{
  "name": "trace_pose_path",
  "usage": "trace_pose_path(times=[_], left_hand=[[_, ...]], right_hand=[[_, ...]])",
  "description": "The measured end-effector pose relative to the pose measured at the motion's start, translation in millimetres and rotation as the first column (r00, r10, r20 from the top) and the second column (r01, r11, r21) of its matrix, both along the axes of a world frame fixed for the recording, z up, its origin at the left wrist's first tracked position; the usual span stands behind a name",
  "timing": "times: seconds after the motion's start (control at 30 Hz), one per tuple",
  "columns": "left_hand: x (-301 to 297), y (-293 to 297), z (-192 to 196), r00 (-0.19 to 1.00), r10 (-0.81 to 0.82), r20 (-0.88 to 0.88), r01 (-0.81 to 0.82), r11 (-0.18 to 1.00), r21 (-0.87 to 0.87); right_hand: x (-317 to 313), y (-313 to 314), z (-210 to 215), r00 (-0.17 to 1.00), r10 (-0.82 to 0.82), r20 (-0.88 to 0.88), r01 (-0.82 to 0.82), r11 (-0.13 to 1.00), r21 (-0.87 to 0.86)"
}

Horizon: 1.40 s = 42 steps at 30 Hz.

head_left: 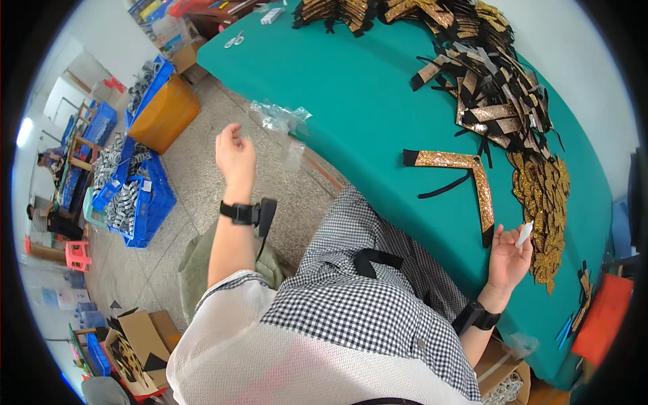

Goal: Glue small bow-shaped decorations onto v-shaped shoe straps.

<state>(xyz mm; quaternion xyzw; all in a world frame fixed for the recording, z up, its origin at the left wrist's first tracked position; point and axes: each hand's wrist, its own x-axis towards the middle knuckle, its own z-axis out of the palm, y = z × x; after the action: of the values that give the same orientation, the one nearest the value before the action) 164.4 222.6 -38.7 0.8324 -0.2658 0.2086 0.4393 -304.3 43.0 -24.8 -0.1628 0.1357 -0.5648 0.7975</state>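
My right hand [507, 262] is at the table's near right, palm up, its fingers closed on a small white strip [524, 233]. Next to it lies an angled gold-glitter band [483, 192] with black ends, bent like an L. A thin black strap [445, 187] runs out from its corner. Close beyond that hand spreads a pile of gold glitter cutouts [540, 209]. My left hand [236, 158] is raised off the table's left edge, over the floor. Its fingers are curled in, and I see nothing in them.
On the green table [351, 94], black-and-gold bands [499, 94] are heaped along the far side. Scissors [234, 40] and a small white box [271, 16] lie at the far left. Clear plastic [280, 118] hangs at the edge. Blue crates [152, 202] stand on the floor.
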Motion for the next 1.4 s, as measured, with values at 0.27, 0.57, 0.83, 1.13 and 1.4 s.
trace_pose_path(times=[0.27,0.57,0.83,1.13,1.4], left_hand=[[-10.2,-75.3,-37.2,0.932,-0.055,0.359,-0.034,0.970,0.239],[13.0,-38.6,-30.8,0.887,-0.294,-0.356,0.278,0.956,-0.098],[30.9,9.8,8.2,0.908,-0.417,0.023,0.346,0.781,0.520],[65.0,-34.1,15.5,0.606,-0.504,-0.615,0.674,0.736,0.061],[100.6,-43.4,-61.3,0.987,-0.160,-0.012,0.161,0.977,0.139]], right_hand=[[1.8,7.3,4.9,0.999,-0.040,-0.002,0.040,0.999,0.008],[-0.8,4.6,4.9,0.999,-0.025,0.043,0.025,0.999,0.020],[1.3,4.2,3.6,0.999,-0.030,0.045,0.028,0.999,0.043],[-2.8,5.9,7.2,0.998,-0.047,0.038,0.046,0.998,0.041],[5.4,1.8,9.1,0.999,-0.009,0.044,0.005,0.997,0.076]])
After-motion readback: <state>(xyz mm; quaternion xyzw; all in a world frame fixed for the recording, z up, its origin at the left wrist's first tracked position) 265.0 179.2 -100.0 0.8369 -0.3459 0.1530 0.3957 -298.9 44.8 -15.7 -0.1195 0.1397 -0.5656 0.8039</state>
